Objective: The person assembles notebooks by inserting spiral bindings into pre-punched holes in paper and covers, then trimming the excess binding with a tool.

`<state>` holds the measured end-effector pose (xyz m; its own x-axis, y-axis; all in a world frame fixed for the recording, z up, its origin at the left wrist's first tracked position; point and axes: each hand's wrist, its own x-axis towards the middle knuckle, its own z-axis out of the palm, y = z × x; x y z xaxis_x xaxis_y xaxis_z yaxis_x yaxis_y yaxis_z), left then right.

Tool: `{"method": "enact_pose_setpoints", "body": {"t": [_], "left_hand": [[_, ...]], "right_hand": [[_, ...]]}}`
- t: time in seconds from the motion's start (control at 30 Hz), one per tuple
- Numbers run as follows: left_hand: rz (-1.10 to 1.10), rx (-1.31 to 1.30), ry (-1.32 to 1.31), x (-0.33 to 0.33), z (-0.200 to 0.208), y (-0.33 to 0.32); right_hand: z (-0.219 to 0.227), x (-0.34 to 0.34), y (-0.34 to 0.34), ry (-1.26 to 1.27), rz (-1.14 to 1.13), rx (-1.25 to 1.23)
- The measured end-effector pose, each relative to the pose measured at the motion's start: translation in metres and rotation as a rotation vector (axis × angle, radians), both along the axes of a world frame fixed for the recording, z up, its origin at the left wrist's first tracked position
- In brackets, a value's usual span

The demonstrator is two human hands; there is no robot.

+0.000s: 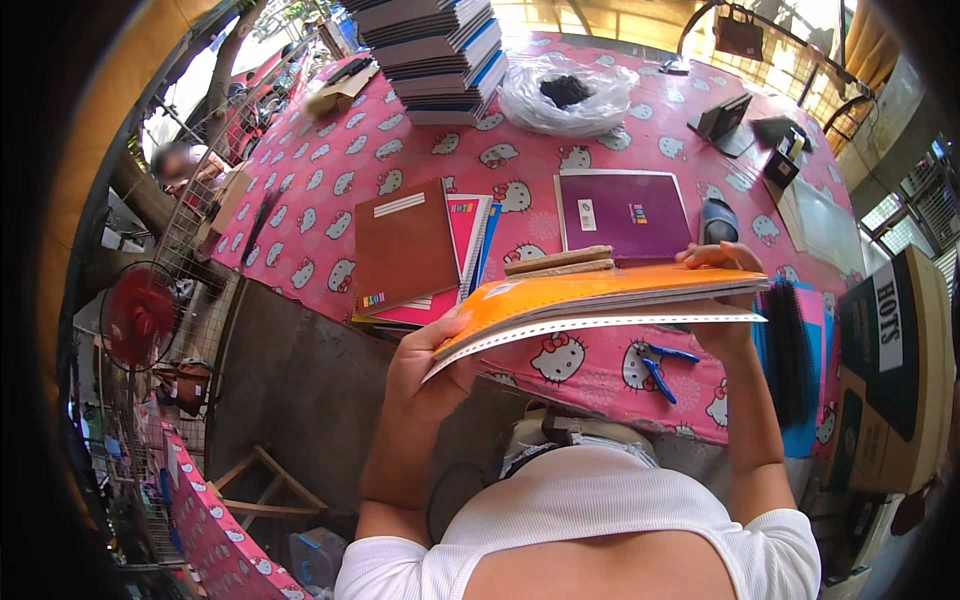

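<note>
Closest to the camera is the person's own white ribbed top, with both bare forearms rising from it toward a table; the left hand grips the left end of an orange notebook, thumb on top and fingers curled underneath; the right hand holds the right end, fingertips wrapped over the far edge; the notebook is held level in the air above the near edge of the table, its punched white pages showing along the near side.

A pink cloth with a white cartoon cat print covers the table; blue-handled pliers lie on it at the near edge, just below the notebook; a brown notebook rests on a small fanned pile toward the near left; two wooden blocks sit just behind the held notebook; a purple notebook lies flat near the middle; a tall stack of notebooks stands at the far edge, beside a clear plastic bag with something dark inside; black binding coils lie near the right edge; a red fan stands off the left side.
</note>
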<state>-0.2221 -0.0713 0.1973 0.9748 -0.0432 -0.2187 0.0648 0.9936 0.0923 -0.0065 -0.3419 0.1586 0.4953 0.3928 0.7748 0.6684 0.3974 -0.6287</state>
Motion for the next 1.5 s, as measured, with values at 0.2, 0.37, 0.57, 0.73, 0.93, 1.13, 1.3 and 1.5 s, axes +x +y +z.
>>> {"method": "enact_pose_setpoints", "body": {"t": [0.2, 0.37, 0.57, 0.73, 0.93, 1.13, 1.3, 1.5], "left_hand": [[0.078, 0.185, 0.129, -0.004, -0.005, -0.022], [0.083, 0.913, -0.314, -0.006, -0.023, -0.019], [0.104, 1.636, -0.019, -0.001, -0.101, -0.015], [0.517, 2.483, 0.218, 0.009, -0.129, -0.011], [0.534, 1.549, 0.169, 0.023, -0.167, -0.034], [0.622, 1.410, 0.128, 0.031, -0.142, -0.057], [0.477, 1.553, 0.149, 0.015, -0.198, -0.034], [0.686, 1.500, 0.149, 0.049, -0.097, -0.038]], "right_hand": [[-0.041, -0.011, -0.023, 0.332, -0.113, -0.292], [-0.058, -0.017, -0.021, 0.670, -0.056, -0.252], [-0.137, 0.011, -0.006, 0.611, 0.039, -0.446], [-0.151, 0.022, -0.003, 0.823, 0.200, -0.421], [-0.146, 0.000, 0.013, 0.695, 0.058, -0.526], [-0.136, 0.004, 0.005, 0.564, -0.090, -0.527], [-0.144, 0.003, -0.006, 0.224, -0.082, -0.713], [-0.093, 0.020, 0.008, 0.220, -0.209, -0.564]]}}
